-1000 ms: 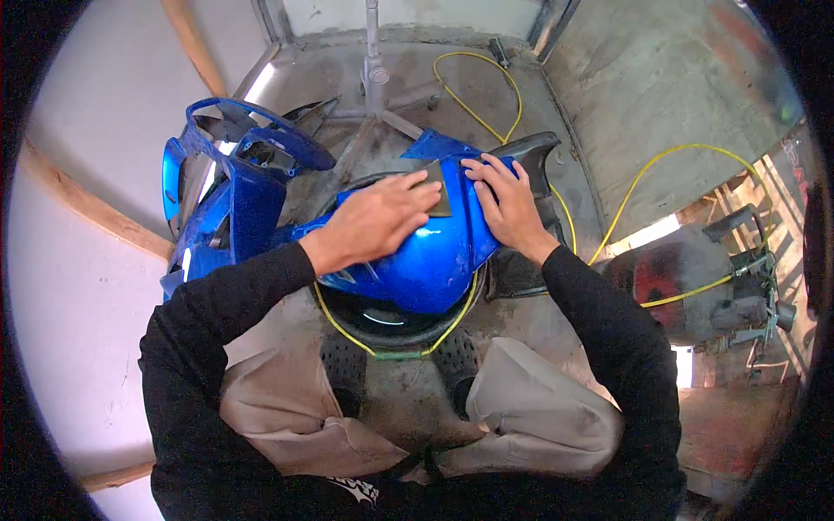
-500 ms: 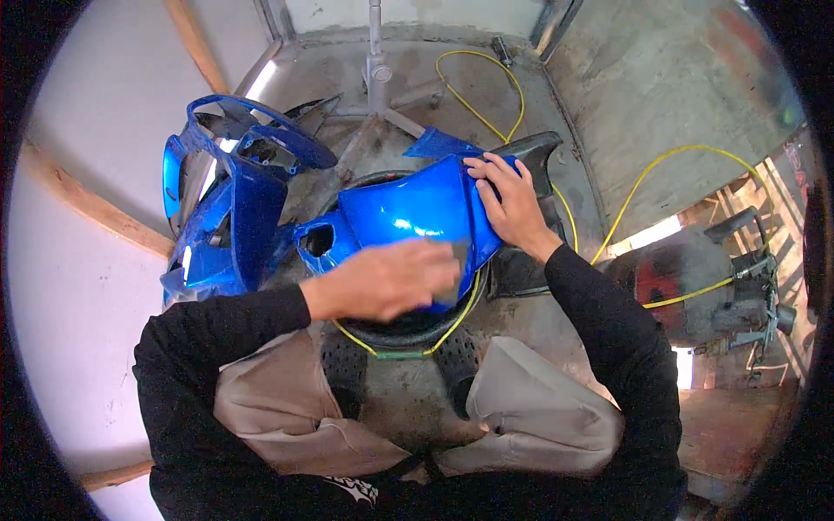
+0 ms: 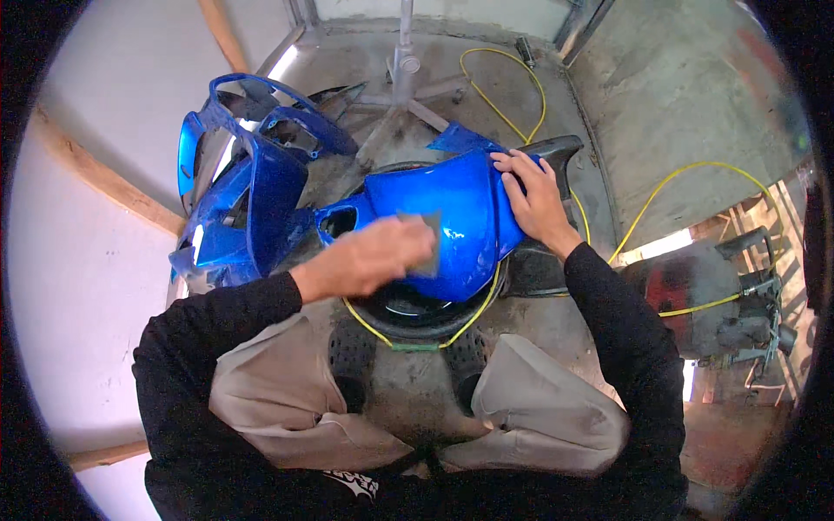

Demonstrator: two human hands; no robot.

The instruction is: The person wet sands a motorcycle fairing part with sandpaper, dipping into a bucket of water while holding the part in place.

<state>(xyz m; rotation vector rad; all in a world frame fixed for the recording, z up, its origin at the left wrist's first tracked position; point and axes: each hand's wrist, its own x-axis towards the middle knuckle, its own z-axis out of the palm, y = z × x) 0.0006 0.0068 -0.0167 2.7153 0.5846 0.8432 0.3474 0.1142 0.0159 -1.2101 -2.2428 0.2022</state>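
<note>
A glossy blue motorcycle fairing panel rests on a black tyre between my knees. My left hand presses a small grey sanding sheet against the panel's near face; the hand is blurred. My right hand lies flat on the panel's right edge, steadying it, fingers spread over the blue surface and the black piece behind it.
More blue fairing parts lean against the pale wall at left. A yellow hose loops over the dusty concrete floor. A metal stand is at the back. A dark machine sits at right.
My left hand has slid with the sanding sheet from the panel's top down toward me and to the left. The right hand has kept its place on the panel.
</note>
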